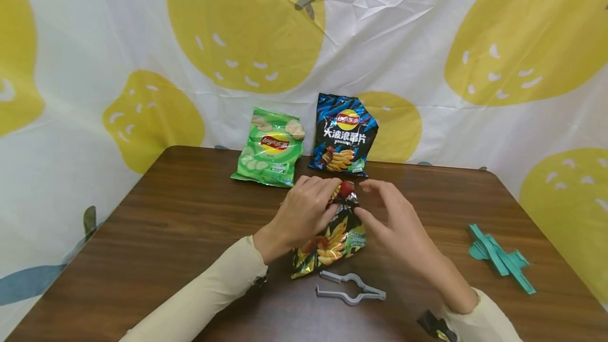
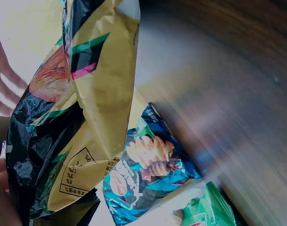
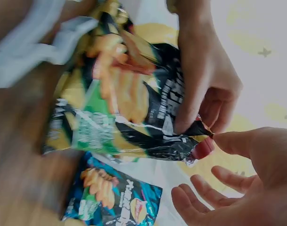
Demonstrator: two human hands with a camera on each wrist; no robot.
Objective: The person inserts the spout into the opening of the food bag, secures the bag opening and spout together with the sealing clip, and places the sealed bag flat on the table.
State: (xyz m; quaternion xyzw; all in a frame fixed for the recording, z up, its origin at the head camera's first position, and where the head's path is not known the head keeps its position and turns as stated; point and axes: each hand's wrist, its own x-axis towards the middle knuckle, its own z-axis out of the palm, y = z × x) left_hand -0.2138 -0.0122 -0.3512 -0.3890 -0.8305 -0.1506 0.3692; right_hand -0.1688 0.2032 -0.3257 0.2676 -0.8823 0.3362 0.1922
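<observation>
A black-and-gold chip bag (image 1: 339, 239), printed with ridged chips, stands on the table between my hands. My left hand (image 1: 304, 207) pinches its gathered upper end, thumb on the front, as the right wrist view also shows. A small red part (image 3: 203, 148) shows at that end; whether it is print or a separate piece I cannot tell. My right hand (image 1: 396, 220) is beside the top, its fingers apart and the thumb tip at or very near the bag. In front of the bag lies a grey bag clip (image 1: 351, 295), its two arms spread.
A green chip bag (image 1: 271, 146) and a blue-and-black chip bag (image 1: 344, 136) stand at the table's back edge against a lemon-print cloth (image 1: 394, 30). Teal clips (image 1: 501, 258) lie crossed on the right side of the brown table (image 1: 190, 236).
</observation>
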